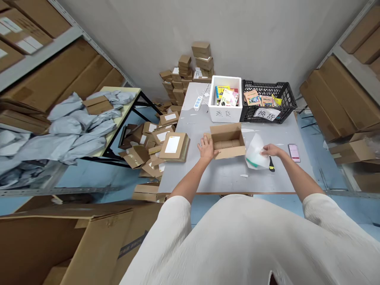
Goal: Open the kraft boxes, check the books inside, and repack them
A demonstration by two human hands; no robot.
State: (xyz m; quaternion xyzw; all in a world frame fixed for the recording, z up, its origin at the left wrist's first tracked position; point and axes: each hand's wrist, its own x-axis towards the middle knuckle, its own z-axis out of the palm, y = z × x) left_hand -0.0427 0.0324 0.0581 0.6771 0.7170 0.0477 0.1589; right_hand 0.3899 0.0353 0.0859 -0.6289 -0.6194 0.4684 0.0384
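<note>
An open cardboard box (228, 144) lies on the grey table (216, 180), and its inside faces up with nothing visible in it. My left hand (206, 149) rests at the box's left side with fingers spread. In my right hand (269, 150), just right of the box, is a white translucent packaging sheet (255, 152) with a green strip near its lower edge; the fingers pinch its right side. A black and yellow box cutter (271, 164) lies partly behind the sheet. Farther right is a phone (294, 152) with its screen lit.
A white foam box (225, 114) and a black crate (268, 118), both holding books, stand at the table's back. A closed carton (174, 147) sits at the left edge. Cardboard boxes crowd the floor to the left; grey mailing bags (80, 126) cover a side table.
</note>
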